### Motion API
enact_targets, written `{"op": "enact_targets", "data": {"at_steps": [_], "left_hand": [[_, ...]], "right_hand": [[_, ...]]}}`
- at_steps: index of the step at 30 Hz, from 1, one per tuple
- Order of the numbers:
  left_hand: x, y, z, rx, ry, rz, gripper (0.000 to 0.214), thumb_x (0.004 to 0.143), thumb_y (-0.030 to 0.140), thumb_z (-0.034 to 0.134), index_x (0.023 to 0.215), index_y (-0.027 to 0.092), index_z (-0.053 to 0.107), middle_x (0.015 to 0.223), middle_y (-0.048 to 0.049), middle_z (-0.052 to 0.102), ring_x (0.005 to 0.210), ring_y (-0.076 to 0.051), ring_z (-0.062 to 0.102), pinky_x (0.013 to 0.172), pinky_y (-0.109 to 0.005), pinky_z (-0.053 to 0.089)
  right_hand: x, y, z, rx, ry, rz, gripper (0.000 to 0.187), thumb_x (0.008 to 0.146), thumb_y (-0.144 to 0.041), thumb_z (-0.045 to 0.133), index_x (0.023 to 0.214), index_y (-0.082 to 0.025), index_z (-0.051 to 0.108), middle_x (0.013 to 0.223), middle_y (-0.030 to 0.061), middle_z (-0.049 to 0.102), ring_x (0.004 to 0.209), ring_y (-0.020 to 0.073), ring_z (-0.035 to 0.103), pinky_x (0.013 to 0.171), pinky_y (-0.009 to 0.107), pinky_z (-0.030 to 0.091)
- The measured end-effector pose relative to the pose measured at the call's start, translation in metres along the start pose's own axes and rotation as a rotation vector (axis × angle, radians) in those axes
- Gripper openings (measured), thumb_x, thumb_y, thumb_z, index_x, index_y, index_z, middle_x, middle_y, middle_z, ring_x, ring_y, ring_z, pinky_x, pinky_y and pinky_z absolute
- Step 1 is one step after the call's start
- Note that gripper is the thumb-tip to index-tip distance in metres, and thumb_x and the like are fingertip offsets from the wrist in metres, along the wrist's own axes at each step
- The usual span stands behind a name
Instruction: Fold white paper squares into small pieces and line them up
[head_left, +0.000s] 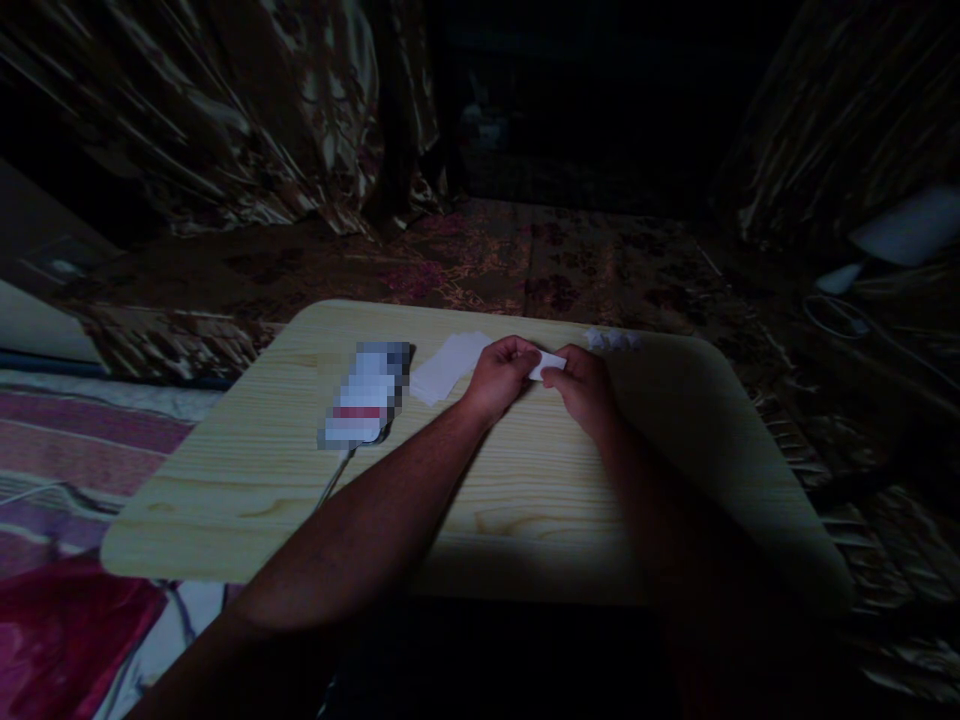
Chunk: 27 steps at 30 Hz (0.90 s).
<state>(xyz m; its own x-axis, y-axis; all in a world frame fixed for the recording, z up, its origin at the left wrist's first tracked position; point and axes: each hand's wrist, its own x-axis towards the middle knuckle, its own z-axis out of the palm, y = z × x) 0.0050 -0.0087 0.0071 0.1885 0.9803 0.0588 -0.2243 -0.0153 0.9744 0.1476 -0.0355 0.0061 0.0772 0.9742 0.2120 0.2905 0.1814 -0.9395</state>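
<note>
Between my two hands is a small piece of white paper [549, 365], held above the far half of the wooden table. My left hand [501, 375] pinches its left side with thumb and fingers. At its right side, my right hand [585, 382] grips it the same way. A loose stack of white paper sheets [446, 370] lies just left of my left hand. Beyond my right hand, near the table's far edge, sit several small white folded pieces [613, 340], their exact shape blurred in the dim light.
A pixelated phone-like device [364, 395] with a cable [334, 480] lies on the left of the light wood table [247, 450]. Behind stands a ledge with patterned cloth [480, 255], under curtains [300, 110]. A white lamp [907, 228] is at right, striped bedding [112, 440] at left.
</note>
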Motion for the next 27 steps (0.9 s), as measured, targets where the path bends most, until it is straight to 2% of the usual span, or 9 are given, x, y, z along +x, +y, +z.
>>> {"op": "enact_targets", "data": {"at_steps": [4, 10, 19, 27], "left_hand": [[-0.0002, 0.0002, -0.0002, -0.009, -0.004, 0.003, 0.019, 0.071, 0.032, 0.072, 0.074, 0.016, 0.061, 0.054, 0.0034, 0.053, 0.045, -0.008, 0.041, 0.045, -0.023, 0.028], [-0.0012, 0.0013, 0.0006, -0.042, -0.008, 0.017, 0.019, 0.070, 0.030, 0.073, 0.074, 0.015, 0.062, 0.056, 0.0031, 0.055, 0.047, -0.007, 0.043, 0.046, -0.022, 0.030], [-0.0009, 0.0003, -0.0005, -0.035, -0.039, 0.016, 0.017, 0.068, 0.028, 0.074, 0.073, 0.015, 0.064, 0.057, 0.0028, 0.056, 0.048, -0.007, 0.044, 0.047, -0.022, 0.030], [-0.0009, 0.0009, 0.0002, -0.071, -0.061, -0.005, 0.018, 0.068, 0.029, 0.075, 0.072, 0.015, 0.063, 0.056, 0.0029, 0.056, 0.047, -0.007, 0.043, 0.047, -0.022, 0.030]], "right_hand": [[-0.0012, -0.0042, 0.0007, 0.009, -0.016, 0.035, 0.011, 0.067, -0.028, 0.062, 0.074, -0.019, 0.060, 0.058, -0.0051, 0.054, 0.052, 0.0110, 0.042, 0.050, 0.025, 0.030], [-0.0011, -0.0042, 0.0017, 0.031, -0.034, 0.061, 0.017, 0.066, -0.028, 0.062, 0.080, -0.019, 0.060, 0.059, -0.0043, 0.058, 0.053, 0.0122, 0.047, 0.050, 0.025, 0.032], [-0.0005, -0.0025, -0.0014, -0.068, 0.028, 0.025, 0.012, 0.067, -0.029, 0.066, 0.067, -0.020, 0.058, 0.056, -0.0053, 0.053, 0.055, 0.0121, 0.046, 0.052, 0.026, 0.032], [0.0000, -0.0005, -0.0007, -0.037, 0.036, 0.027, 0.015, 0.071, -0.033, 0.065, 0.068, -0.020, 0.060, 0.057, -0.0042, 0.054, 0.058, 0.0135, 0.048, 0.054, 0.026, 0.034]]}}
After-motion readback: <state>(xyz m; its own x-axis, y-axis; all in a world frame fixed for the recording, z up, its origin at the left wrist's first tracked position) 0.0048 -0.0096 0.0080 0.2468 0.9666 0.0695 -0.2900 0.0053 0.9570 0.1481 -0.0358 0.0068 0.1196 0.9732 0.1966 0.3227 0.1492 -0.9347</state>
